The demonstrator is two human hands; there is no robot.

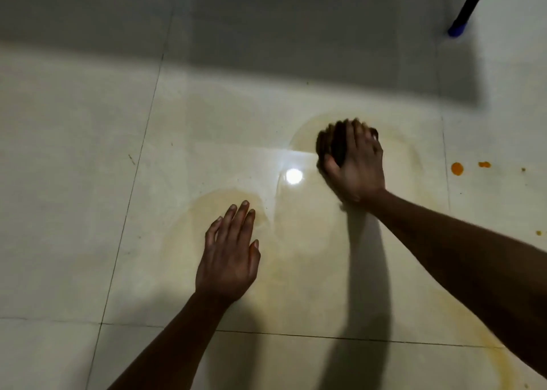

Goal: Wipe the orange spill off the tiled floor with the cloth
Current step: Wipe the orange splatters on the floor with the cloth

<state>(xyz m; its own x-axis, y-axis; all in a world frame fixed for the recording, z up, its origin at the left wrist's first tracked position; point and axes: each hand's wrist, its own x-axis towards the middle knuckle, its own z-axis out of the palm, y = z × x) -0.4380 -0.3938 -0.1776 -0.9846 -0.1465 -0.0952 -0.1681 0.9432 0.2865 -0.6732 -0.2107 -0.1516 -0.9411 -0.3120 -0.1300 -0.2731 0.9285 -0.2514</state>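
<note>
— Cloth [334, 148] first: where is it?
— I log it as one dark wad on the tiled floor [74, 182], at the far edge of the smear, mostly hidden under the right hand [352, 164]. That hand's fingers curl over it and grip it. The hand is blurred.
— Orange spill [299, 241]?
— One thin, pale film across the middle tile, with a darker rim. Further to the right, beyond a grout line, I count two bright orange drops [457, 169] side by side, apart from the film.
— Left hand [228, 253]?
— Palm down on the near-left part of the film, fingers straight and close together, holding nothing. It lies well apart from the cloth.
— Other entries?
— One lamp glare [293, 176] on the tile between the hands. One dark chair leg [470, 1] with a blue foot, far right.
</note>
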